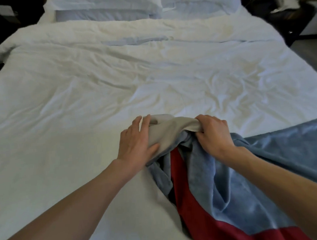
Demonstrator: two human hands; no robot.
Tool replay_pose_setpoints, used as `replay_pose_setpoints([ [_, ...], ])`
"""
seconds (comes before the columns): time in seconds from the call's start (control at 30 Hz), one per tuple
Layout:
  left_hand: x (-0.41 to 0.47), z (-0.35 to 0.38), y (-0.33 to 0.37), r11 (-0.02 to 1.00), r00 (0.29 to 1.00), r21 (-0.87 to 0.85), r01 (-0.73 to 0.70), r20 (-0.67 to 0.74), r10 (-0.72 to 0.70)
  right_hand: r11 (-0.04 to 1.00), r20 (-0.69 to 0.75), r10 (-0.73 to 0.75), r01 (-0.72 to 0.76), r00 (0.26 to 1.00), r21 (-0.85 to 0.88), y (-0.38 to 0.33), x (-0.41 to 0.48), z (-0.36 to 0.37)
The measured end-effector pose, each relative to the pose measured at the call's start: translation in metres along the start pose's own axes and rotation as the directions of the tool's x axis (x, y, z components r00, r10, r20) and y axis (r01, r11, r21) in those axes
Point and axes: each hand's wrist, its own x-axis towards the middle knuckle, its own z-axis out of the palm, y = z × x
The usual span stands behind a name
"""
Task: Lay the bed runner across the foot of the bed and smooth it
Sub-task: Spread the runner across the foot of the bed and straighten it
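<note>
Blue plush runner (232, 189), with a red band and beige backing, lies at the foot of the bed (78, 91), right of centre. Its right portion is spread flat toward the bed's right edge. Its left end is bunched into folds between the hands, the beige backing turned up on top.

Left hand (136, 141): flat against the left side of the beige fold, fingers straight and slightly spread, thumb resting on the fabric, not gripping.

Right hand (213, 133): fingers curled tight round the beige edge of the runner, knuckles up, holding it just above the blue folds.

Both forearms reach in from the near edge. The bed's white cover is creased across the middle. Two white pillows (106, 4) sit at the head. A dark nightstand (292, 13) stands at far right, a crumpled white item on it.
</note>
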Motion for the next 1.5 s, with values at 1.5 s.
replay_pose_setpoints([
  [1.5,-0.012,0.082,0.015,0.719,0.848,-0.454,0.527,0.216,-0.485,0.992,-0.074,0.083,-0.09,0.994,-0.089,0.05,0.012,0.028],
])
